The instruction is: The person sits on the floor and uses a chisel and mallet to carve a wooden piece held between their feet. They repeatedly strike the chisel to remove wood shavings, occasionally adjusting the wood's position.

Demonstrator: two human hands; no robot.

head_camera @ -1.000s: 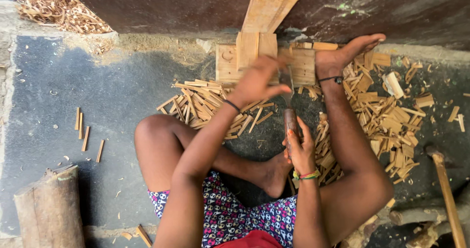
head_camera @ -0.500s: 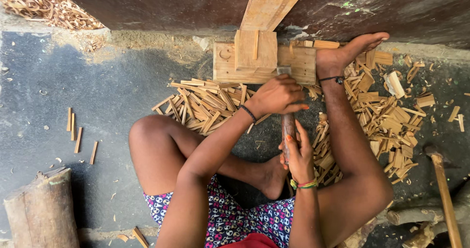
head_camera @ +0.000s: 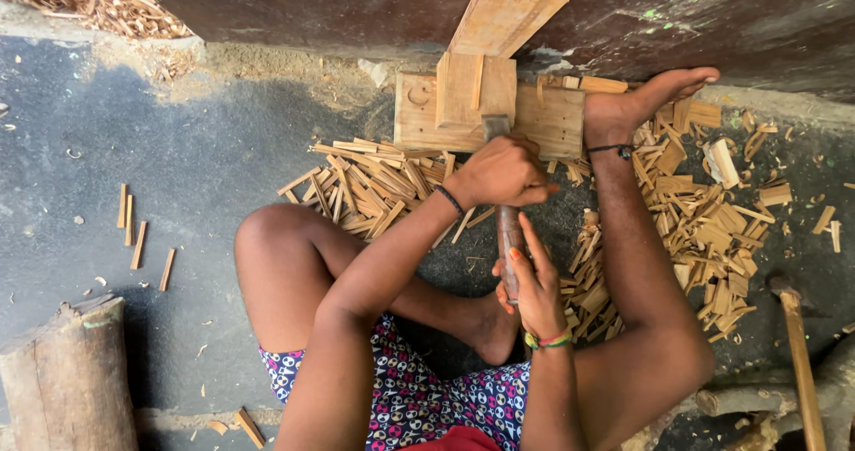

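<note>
I sit on the ground facing a wooden block jig [head_camera: 552, 117] that stands against a dark wall. My left hand [head_camera: 499, 173] is closed in a fist around the upper part of a dark-handled tool [head_camera: 510, 228]. The tool's grey metal end [head_camera: 495, 127] pokes out above the fist, at the block. Just below, my right hand [head_camera: 537, 284] holds the lower handle with its fingers laid along it. My right foot [head_camera: 641, 99] presses against the block's right side.
Piles of split wooden sticks [head_camera: 374, 184] lie left of the block, and more sticks [head_camera: 704, 219] lie on the right. A log [head_camera: 71, 380] stands at the lower left. A long wooden handle [head_camera: 799, 353] lies at the right. A few loose sticks [head_camera: 134, 228] lie on the grey floor.
My left hand came down from the wooden block and closed on the tool just above my right hand. The right hand stayed on the handle.
</note>
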